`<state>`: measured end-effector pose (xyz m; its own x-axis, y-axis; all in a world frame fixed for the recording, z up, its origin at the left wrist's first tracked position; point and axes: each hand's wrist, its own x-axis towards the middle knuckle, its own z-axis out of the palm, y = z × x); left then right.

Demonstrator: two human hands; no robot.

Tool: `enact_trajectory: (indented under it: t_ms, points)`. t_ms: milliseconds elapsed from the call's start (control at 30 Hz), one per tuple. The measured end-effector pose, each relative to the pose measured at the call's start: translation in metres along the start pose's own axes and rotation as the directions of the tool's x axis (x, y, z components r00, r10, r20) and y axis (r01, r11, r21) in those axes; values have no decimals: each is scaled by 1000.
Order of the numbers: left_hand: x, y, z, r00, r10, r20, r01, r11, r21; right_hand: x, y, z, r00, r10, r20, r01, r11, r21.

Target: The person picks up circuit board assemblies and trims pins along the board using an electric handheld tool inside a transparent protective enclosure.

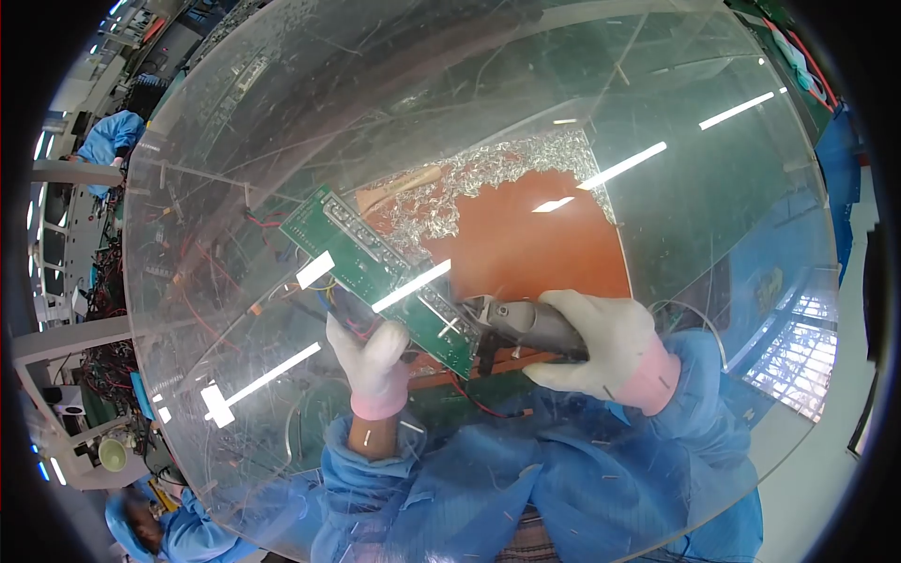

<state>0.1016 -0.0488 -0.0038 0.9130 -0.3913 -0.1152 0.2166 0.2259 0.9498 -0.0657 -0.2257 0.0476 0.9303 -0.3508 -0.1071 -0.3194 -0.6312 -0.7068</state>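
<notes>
A long green circuit board (352, 263) slants across the middle of the view, a row of parts along its upper edge. My left hand (371, 366), in a white glove with a pink cuff, grips the board's lower long edge; some fingertips are hidden. White-gloved too, my right hand (610, 342) is wrapped round a thick dark grey hand tool with a metal head (540, 326). The tool's head meets the board's right end; its exact contact is hidden. Thin coloured wires hang beside the board near my left hand.
A scratched clear plastic shield (488, 66) stands between my view and my hands, with light reflections on it. Beneath the board lies an orange-brown mat (544, 235), strewn with silvery metal clippings (535, 155) and a wooden-looking stick (399, 188). Two people in blue work at left.
</notes>
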Motion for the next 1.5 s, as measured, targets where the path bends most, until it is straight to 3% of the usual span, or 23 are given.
enact_trajectory:
  t_ms: [300,433,633,767,967,1100,1267,1433,1500]
  points:
    - [2,-7,-12,1000,-14,27,13,999,43,6,3,3,997,-79,8,79,995,-57]
    - [3,-8,-15,991,-123,-62,121,992,-25,5,4,5,998,-69,-2,68,996,-56]
    - [3,6,3,993,-119,16,120,992,-48,6,2,1,997,-71,22,73,992,-103]
    - [3,10,8,994,-104,16,103,994,34,8,7,1,990,-139,-8,137,983,-124]
    - [3,15,10,994,-107,37,102,988,120,8,10,4,997,-66,31,67,996,-51]
    - [1,23,21,983,-185,2,184,979,92,8,11,2,998,-65,1,65,996,-67]
    - [5,13,12,989,-101,105,97,995,39,10,10,3,995,-96,-13,96,995,-42]
    - [2,11,10,985,-170,-28,171,984,54,10,9,3,994,-104,-33,103,995,-12]
    - [5,7,7,990,-144,-1,144,988,47,10,7,1,995,-98,-22,98,995,-7]
